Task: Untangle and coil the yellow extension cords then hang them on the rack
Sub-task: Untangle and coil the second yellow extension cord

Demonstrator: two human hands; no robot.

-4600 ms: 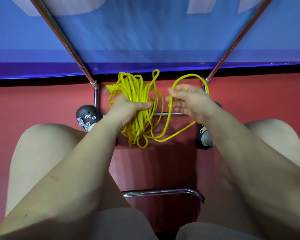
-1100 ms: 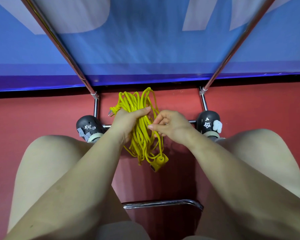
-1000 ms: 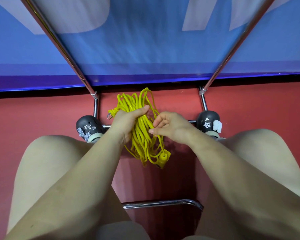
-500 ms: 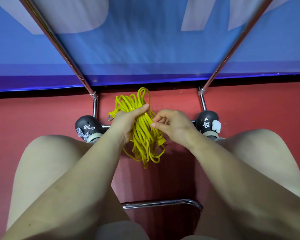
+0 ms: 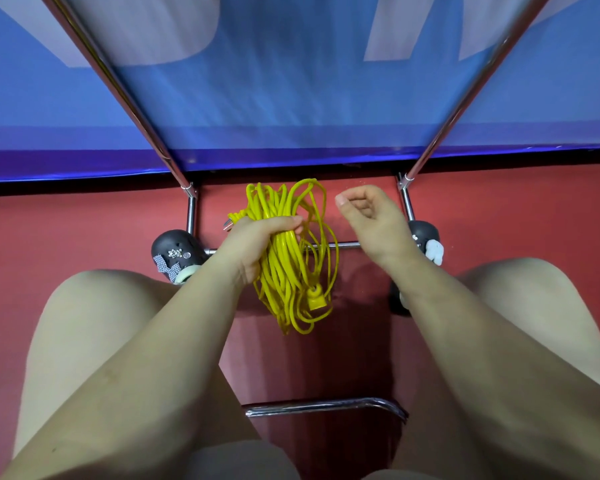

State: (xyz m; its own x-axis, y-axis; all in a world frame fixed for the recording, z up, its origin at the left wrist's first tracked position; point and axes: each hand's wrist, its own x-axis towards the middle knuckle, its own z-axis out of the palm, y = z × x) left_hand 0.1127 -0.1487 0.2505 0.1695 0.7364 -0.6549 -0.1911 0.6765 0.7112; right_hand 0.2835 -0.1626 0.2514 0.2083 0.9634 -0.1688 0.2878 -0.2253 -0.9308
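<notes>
Closest to the camera, two bare thighs are framing a curved chrome bar (image 5: 326, 405) above the red floor (image 5: 84, 237). Just beyond, between the knees, the left hand (image 5: 253, 244) is grasping a bundle of coiled yellow extension cord (image 5: 284, 258) round its middle, thumb lying across the strands; the loops are hanging below the fist, with the yellow socket end (image 5: 315, 299) dangling among them near the bottom, and more loops are fanning out above the fist. Beside the bundle, the right hand (image 5: 371, 220) is hovering apart from the cord, fingers loosely curled and holding nothing. Farther off, two black shoes (image 5: 177, 251) are resting by the chrome rack's (image 5: 343, 244) lower bar, and its uprights are rising against a blue banner (image 5: 291, 81).
</notes>
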